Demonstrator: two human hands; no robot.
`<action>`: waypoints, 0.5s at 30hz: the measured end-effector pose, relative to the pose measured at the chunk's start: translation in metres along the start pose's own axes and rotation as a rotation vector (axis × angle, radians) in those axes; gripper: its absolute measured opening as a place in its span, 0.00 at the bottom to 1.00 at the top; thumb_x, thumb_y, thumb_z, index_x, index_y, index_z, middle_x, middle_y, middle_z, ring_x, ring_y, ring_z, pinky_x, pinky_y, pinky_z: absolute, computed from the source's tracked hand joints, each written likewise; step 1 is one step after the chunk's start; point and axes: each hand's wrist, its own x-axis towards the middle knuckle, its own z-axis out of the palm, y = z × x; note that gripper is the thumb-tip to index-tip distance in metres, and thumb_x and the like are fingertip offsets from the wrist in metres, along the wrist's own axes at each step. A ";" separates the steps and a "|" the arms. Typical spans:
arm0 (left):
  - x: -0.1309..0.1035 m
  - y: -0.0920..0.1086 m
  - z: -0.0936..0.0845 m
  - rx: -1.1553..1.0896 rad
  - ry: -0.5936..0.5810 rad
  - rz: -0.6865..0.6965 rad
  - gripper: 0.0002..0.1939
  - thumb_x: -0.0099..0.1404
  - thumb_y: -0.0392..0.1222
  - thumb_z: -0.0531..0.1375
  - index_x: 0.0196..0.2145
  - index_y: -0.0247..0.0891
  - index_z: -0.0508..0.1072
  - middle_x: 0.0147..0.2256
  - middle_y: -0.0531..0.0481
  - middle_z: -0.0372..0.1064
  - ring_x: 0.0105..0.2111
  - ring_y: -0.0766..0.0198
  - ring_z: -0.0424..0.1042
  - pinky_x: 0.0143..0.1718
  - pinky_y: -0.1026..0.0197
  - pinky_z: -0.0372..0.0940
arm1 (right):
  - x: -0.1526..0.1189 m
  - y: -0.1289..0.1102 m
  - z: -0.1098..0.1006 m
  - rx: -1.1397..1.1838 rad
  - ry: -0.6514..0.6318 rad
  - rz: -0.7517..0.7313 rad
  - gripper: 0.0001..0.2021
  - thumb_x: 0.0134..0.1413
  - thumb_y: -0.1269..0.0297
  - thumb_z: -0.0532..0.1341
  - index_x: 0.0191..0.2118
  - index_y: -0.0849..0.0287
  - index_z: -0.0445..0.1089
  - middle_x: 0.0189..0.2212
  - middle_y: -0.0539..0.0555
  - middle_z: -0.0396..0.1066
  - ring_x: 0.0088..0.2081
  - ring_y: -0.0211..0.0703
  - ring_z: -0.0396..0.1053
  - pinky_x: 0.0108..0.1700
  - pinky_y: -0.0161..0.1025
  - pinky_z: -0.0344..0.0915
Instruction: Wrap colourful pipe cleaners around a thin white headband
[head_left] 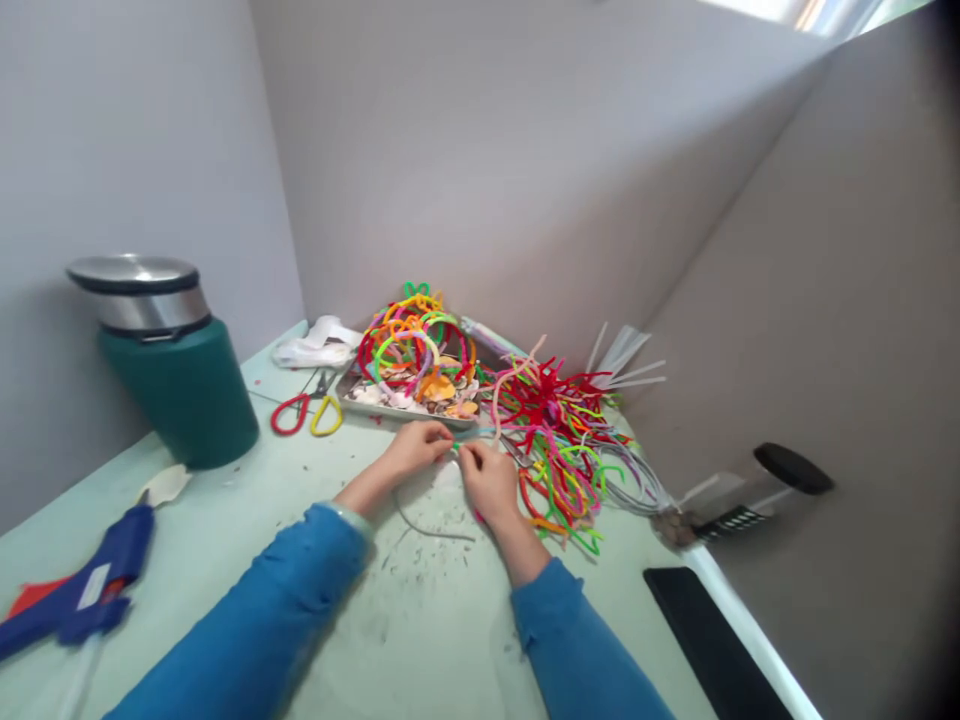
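My left hand [416, 450] and my right hand [489, 482] meet over the middle of the table, fingertips almost touching. Both are closed in a pinch on a small green pipe cleaner [455, 448], mostly hidden by the fingers. A thin grey pipe cleaner [431, 532] curves over the tabletop below my hands, one end near my left wrist. Just beyond my fingers stands a metal tray [405, 413] holding shell-like scraps and looped, colourful pipe cleaners [409, 345]. Right of my right hand lies a tangled heap of pipe cleaners [559, 430] in red, green, pink and yellow.
Scissors [307, 410] with red and yellow handles lie left of the tray. A green bottle [180, 390] stands at the left, with a blue glue gun [105, 580] nearer me. At the right are a clear container with a black lid [793, 468] and a black flat strip [705, 630].
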 end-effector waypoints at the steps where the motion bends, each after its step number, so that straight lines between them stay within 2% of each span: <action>1: 0.000 -0.001 0.000 -0.002 -0.013 -0.008 0.16 0.55 0.47 0.55 0.33 0.34 0.76 0.23 0.51 0.69 0.26 0.64 0.65 0.28 0.66 0.57 | 0.000 0.000 0.000 0.010 0.002 -0.001 0.14 0.57 0.60 0.51 0.34 0.54 0.74 0.30 0.51 0.75 0.31 0.40 0.69 0.32 0.33 0.57; 8: 0.003 -0.004 0.001 -0.027 -0.037 -0.058 0.16 0.52 0.50 0.57 0.27 0.34 0.76 0.19 0.52 0.68 0.23 0.65 0.62 0.27 0.65 0.55 | -0.001 0.001 -0.002 0.047 -0.021 -0.012 0.13 0.57 0.61 0.52 0.33 0.55 0.73 0.29 0.50 0.74 0.30 0.39 0.69 0.32 0.32 0.58; 15: 0.002 -0.002 -0.002 -0.135 -0.067 -0.024 0.18 0.52 0.52 0.56 0.29 0.33 0.76 0.21 0.52 0.68 0.25 0.64 0.63 0.28 0.65 0.56 | -0.001 -0.004 -0.011 0.083 -0.008 -0.038 0.13 0.57 0.61 0.52 0.33 0.56 0.74 0.30 0.51 0.74 0.32 0.39 0.69 0.35 0.32 0.59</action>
